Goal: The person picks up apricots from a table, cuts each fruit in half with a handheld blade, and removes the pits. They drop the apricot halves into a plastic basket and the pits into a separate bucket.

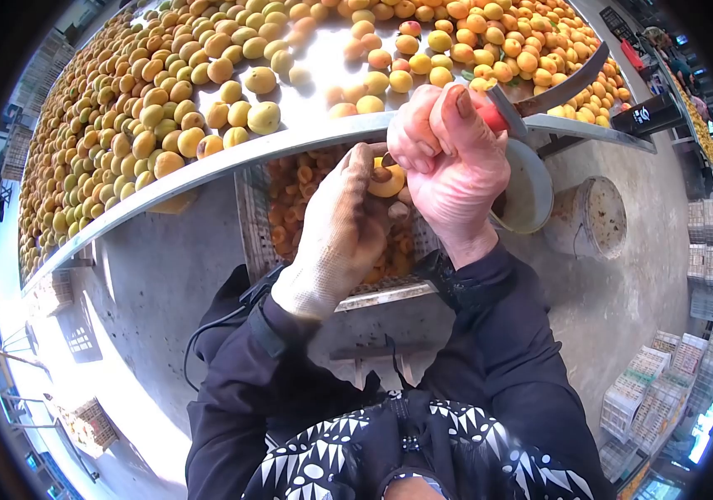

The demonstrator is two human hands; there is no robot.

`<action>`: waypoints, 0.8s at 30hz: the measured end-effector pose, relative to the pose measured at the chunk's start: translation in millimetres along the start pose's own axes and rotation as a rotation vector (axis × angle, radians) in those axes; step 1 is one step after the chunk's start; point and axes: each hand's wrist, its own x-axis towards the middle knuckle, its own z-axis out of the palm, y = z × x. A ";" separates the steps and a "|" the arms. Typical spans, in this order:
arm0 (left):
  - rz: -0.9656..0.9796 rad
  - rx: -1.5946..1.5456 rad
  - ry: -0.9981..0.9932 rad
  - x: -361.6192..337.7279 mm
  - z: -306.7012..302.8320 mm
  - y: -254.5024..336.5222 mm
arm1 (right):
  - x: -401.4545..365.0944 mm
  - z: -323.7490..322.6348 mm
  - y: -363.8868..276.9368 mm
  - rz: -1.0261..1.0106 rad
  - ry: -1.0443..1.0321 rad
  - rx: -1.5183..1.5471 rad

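left hand pinches fruit by the table's near edge, right hand clenches knife: probably splitting, next needs steadiness!

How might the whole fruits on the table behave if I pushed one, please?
The whole fruits would probably roll easily, being rounded and loose on the smooth-looking table. Where they crowd together, neighbours would likely block them. The fleshy cut fruit in the left hand suggests they may bruise.
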 end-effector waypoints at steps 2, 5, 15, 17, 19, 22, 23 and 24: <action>0.004 -0.042 -0.069 1.8 -11.5 -2.4 | 1.3 -2.2 1.4 0.008 0.000 -0.003; -0.001 -0.008 0.031 1.5 5.5 -1.0 | -0.8 -4.2 9.1 0.007 -0.013 0.058; -0.023 0.069 0.238 -1.0 6.7 2.7 | -1.5 -2.4 24.5 0.031 0.092 0.253; -0.027 0.089 0.247 -1.4 1.9 2.9 | -0.3 -2.8 22.9 0.083 0.142 0.224; -0.032 0.109 0.257 -1.7 6.6 4.0 | 0.1 -5.1 26.8 0.126 0.180 0.257; -0.012 0.232 0.434 -2.3 17.8 3.8 | -0.6 -6.0 31.5 0.157 0.218 0.269; -0.010 0.311 0.469 -2.4 18.6 3.6 | -1.2 -6.2 32.8 0.173 0.233 0.290; -0.009 0.390 0.504 -2.2 19.1 3.2 | -1.9 -4.5 34.0 0.176 0.234 0.292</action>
